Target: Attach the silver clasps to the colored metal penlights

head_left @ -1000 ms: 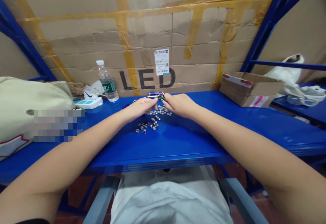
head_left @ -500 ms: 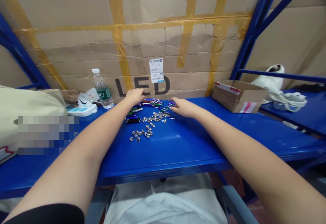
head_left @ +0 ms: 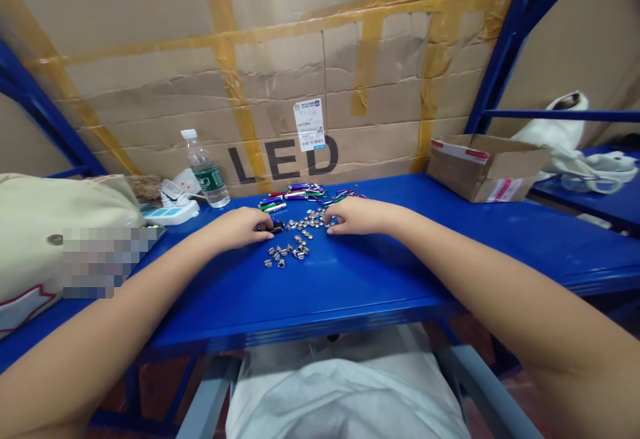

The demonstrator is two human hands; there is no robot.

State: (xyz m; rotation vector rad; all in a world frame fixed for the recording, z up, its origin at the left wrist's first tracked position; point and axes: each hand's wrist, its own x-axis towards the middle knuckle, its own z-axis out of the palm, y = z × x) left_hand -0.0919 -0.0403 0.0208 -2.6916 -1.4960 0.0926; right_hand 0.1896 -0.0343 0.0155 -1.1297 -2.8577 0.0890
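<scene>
My left hand (head_left: 246, 227) rests on the blue table, its thumb and curled fingers closed around the end of a black tube (head_left: 277, 228). My right hand (head_left: 356, 216) is low over the table, with its thumb and forefinger apart beside small round silver caps (head_left: 313, 218). Some of the caps may be hidden by its fingers. Between the hands and nearer to me lies a loose group of small silver metal fittings (head_left: 281, 252). Behind the hands are several coloured metal tubes (head_left: 295, 192) and coloured clips (head_left: 345, 194), partly covered by the right hand.
A water bottle (head_left: 205, 171) and a white power strip (head_left: 173, 212) stand at the back left, next to a pale bag (head_left: 60, 206). An open cardboard box (head_left: 483, 166) sits at the back right. A large carton (head_left: 390, 112) closes off the back.
My left hand has come back toward me from the coloured tubes to the black tube. My right hand has moved nearer and leftward, from the clips to the silver caps.
</scene>
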